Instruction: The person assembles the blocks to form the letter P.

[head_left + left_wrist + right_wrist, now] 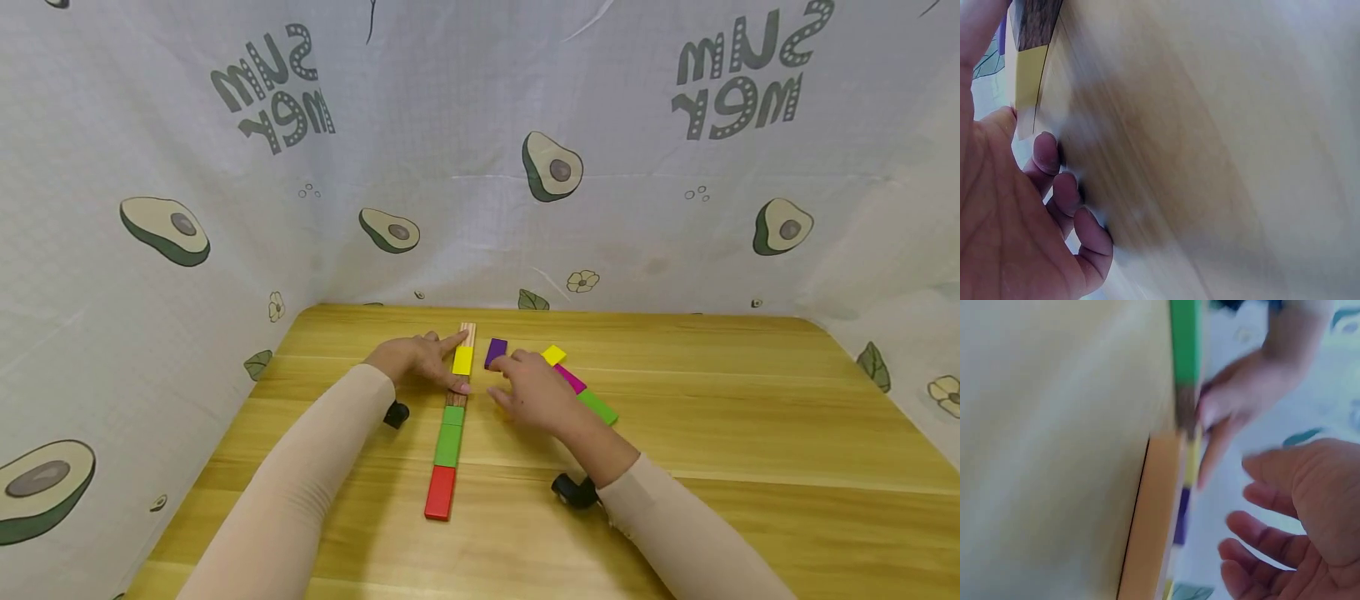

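Observation:
My left hand [422, 360] rests along a row of flat blocks, its index fingertip on the pale wood block [468, 331] at the far end and its thumb at the dark brown block [456, 400]. A yellow block [462, 361] lies between thumb and index finger; the other fingers are loosely bent in the left wrist view. My right hand [536, 392] hovers with fingers apart and nothing held, its fingertips overlapping the near end of a purple block [496, 350]. An orange block [1154, 519] lies beside this hand in the right wrist view, mostly hidden under it from the head.
Two green blocks [448, 444] and a red block [439, 493] continue the row towards me. Right of my right hand lie another yellow block [554, 355], a magenta block [571, 379] and a green block [597, 407]. A printed curtain [480, 250] borders the wooden table.

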The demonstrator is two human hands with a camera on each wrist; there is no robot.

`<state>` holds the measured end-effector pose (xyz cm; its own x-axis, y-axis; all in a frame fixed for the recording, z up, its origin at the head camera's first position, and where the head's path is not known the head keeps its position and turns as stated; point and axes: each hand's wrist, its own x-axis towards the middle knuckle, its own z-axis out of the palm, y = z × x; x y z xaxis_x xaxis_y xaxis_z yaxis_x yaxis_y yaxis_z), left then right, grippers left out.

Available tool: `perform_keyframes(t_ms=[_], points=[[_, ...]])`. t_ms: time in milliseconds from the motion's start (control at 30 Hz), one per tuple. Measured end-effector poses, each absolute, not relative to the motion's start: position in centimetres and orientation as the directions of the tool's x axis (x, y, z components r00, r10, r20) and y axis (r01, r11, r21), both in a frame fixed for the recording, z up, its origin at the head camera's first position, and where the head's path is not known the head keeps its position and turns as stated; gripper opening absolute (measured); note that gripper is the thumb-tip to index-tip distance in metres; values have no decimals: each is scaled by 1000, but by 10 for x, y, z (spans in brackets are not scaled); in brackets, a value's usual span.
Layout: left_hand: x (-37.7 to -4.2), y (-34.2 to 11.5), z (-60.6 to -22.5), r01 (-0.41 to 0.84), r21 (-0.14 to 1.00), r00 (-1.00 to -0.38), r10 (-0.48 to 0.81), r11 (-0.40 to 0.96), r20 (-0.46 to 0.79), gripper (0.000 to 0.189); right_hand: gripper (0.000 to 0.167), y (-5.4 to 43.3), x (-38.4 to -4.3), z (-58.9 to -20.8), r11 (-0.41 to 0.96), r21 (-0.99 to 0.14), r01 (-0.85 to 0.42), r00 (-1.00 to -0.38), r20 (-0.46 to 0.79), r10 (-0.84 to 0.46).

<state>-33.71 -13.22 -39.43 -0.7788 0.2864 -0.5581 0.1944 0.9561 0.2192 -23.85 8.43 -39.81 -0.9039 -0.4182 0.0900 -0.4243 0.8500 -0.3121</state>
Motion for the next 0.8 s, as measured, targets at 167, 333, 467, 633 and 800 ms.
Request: perform_keyframes(t_ms=[167, 333, 467, 633, 800], points=[[-339, -134, -397, 192, 235, -779, 293, 953, -555, 118, 38, 90, -280, -401, 916, -177, -361, -932, 26, -362], [-340, -134, -399, 192, 245, -774, 300, 950, -557, 119, 64, 91, -309, -407, 913, -50, -405, -904, -127, -408], [-340, -135, -400, 191, 242, -775, 297, 951, -558, 119, 60, 92, -323, -410, 889, -9, -458, -874, -177, -452], [-341, -136, -400, 188, 239, -780, 293, 953, -553, 119, 43, 97, -342, -409, 919, -79, -386, -900, -186, -394], [-341, -136, -398, 186, 239, -780, 291, 953, -554, 119, 43, 102, -365, -413, 932, -195, -307, -930, -146, -337]])
